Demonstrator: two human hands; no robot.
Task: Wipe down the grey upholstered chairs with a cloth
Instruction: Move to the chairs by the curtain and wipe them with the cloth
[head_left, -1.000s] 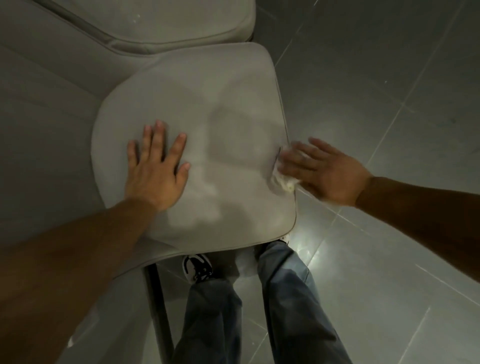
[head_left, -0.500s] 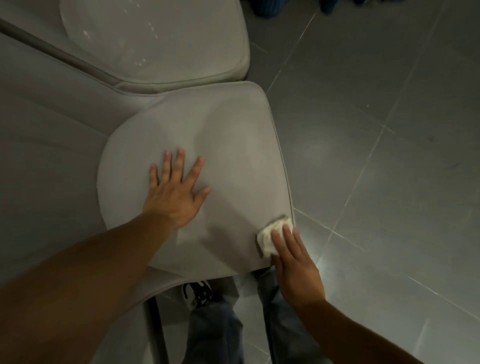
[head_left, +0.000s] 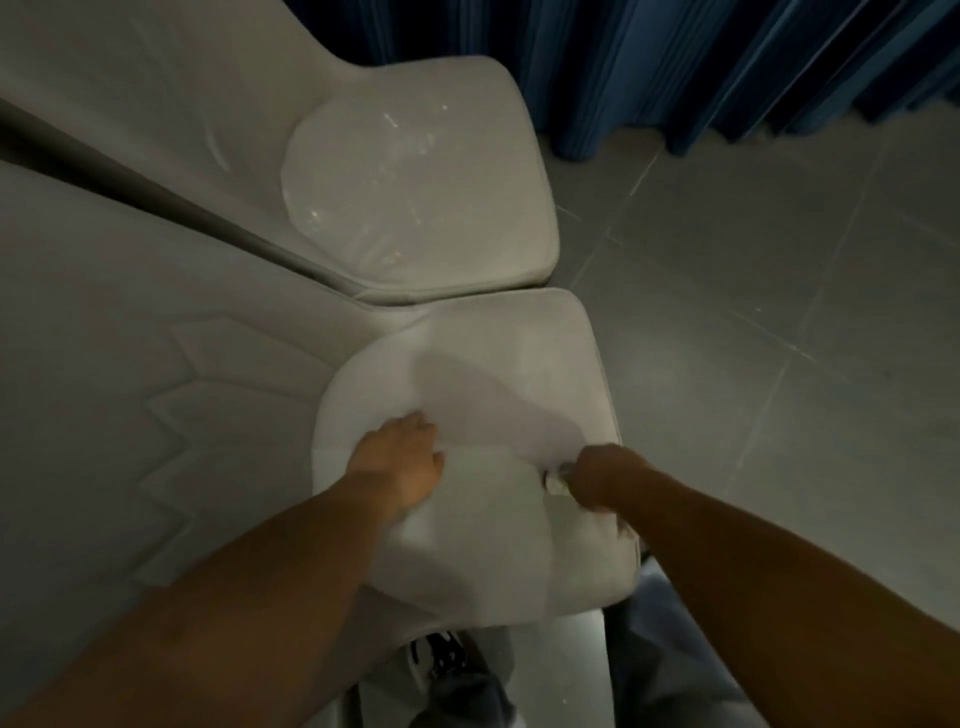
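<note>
Step in hand: wiping of the nearer chair seat (head_left: 509, 374), judged mid-stroke on the front right part of the cushion.

Right hand (head_left: 605, 480) curled into a fist around the cloth (head_left: 555, 480), of which only a small pale wad shows at the thumb side; cloth pressed to the seat, just in from the right edge. Left hand (head_left: 397, 460) laid on the seat's front left part, palm down, fingers loosely bent rather than spread flat, holding nothing; judged to be bracing the chair. Hands apart from one another, bare seat fabric between them.

A darker patch across the middle of the seat, possibly damp from wiping or merely shadow; cannot tell which. Backrest (head_left: 130, 364) with zigzag stitching to the left, no sign of contact there.

Second chair (head_left: 415, 171) directly beyond, seat touching or nearly touching the nearer one, with a glossy, speckled central panel. Judged not yet attended to.

Next move calls for: firm pressure kept on the cloth, strokes carried over the remaining seat and front lip, then backrest, then a shift to the far chair.

Containers: none in view. Blue curtain (head_left: 727, 62) and grey tiled floor (head_left: 779, 364) beyond.
</note>
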